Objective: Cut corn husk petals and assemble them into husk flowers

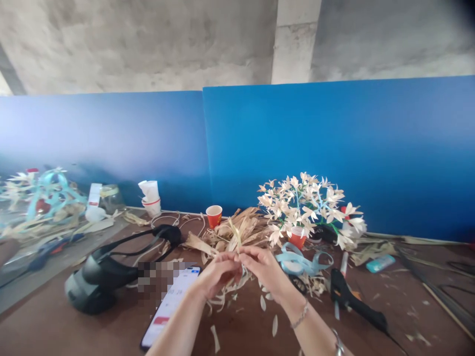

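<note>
My left hand [221, 271] and my right hand [261, 267] meet above the brown table [256, 331], fingertips pinched together. Between them stands a pale, yellowish strip of husk [235, 234], its upper end pointing up; both hands seem to grip its lower end. Behind them lies a heap of dry tan husks [248, 222]. Thin shavings and small petal-like pieces [275, 325] are scattered below and beside my hands. To the right, a bunch of cream husk flowers [304, 205] on green and blue stems stands in a red paper cup [297, 239].
A black headset [96, 279] and a lit phone [170, 306] lie left. Behind are an orange cup [214, 216] and white cups [151, 205]. Blue ribbon [302, 259], a black glue gun [352, 301] and a teal packet [380, 263] lie right. A blue partition [334, 148] borders the table.
</note>
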Demonstrator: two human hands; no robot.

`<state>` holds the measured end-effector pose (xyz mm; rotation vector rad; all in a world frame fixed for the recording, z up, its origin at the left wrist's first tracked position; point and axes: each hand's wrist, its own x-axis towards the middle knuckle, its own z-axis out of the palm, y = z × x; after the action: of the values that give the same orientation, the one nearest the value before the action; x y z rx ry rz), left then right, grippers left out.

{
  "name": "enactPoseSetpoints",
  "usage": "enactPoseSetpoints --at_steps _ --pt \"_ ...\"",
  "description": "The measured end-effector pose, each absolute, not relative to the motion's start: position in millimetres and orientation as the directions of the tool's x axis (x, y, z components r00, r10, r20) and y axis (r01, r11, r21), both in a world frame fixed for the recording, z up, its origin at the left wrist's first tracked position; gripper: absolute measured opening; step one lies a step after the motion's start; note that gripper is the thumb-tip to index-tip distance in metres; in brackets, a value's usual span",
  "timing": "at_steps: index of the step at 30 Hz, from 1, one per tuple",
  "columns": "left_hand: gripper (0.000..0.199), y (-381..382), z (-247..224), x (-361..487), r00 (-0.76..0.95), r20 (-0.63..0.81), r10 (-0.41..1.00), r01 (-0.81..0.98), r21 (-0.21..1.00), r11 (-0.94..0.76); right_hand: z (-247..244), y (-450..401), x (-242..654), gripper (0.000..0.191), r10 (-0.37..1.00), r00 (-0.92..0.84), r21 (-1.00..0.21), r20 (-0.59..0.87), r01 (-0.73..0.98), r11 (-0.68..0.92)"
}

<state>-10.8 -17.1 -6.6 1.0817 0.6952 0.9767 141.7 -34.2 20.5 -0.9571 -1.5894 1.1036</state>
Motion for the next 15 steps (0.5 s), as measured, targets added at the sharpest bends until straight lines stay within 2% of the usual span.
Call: enactPoseSetpoints --at_steps 3,5,7,9,10,11,13,15 --pt "0.015 -19 -10 -1 0.535 -0.042 0.844 -0.174 0.972 0.159 12 -41 151 0.021 0.946 -0.201 -0.958 0.253 0.085 0.274" --pt "0.017 -19 -9 3 0.492 -0.011 0.87 -0.145 0.985 0.094 6 -43 158 0.023 0.964 -0.102 -0.962 0.244 0.099 0.254" --pt "0.02 -19 -5 5 0.295 0.126 0.947 -0.139 0.986 -0.088 2 -45 165 0.023 0.964 0.008 -0.957 0.266 0.122 0.263" --pt "0.023 -20 -1 5 0.061 0.288 0.956 -0.061 0.957 -0.284 -1 -49 171 0.022 0.934 0.099 -0.93 0.344 0.171 0.325" --pt "0.027 -21 0 6 0.01 0.313 0.95 -0.011 0.95 -0.312 -3 -51 172 0.022 0.91 0.133 -0.91 0.392 0.203 0.362" --pt "0.035 -23 1 7 0.018 0.282 0.959 0.029 0.959 -0.283 -4 -52 173 0.022 0.882 0.153 -0.883 0.445 0.236 0.405" --pt "0.051 -28 0 12 0.165 0.073 0.984 0.062 0.995 -0.084 -8 -56 172 0.019 0.814 0.152 -0.812 0.561 0.293 0.505" --pt "0.05 -34 -2 18 0.288 -0.126 0.949 0.036 0.992 0.121 -12 -60 170 0.014 0.748 0.093 -0.727 0.657 0.337 0.598"
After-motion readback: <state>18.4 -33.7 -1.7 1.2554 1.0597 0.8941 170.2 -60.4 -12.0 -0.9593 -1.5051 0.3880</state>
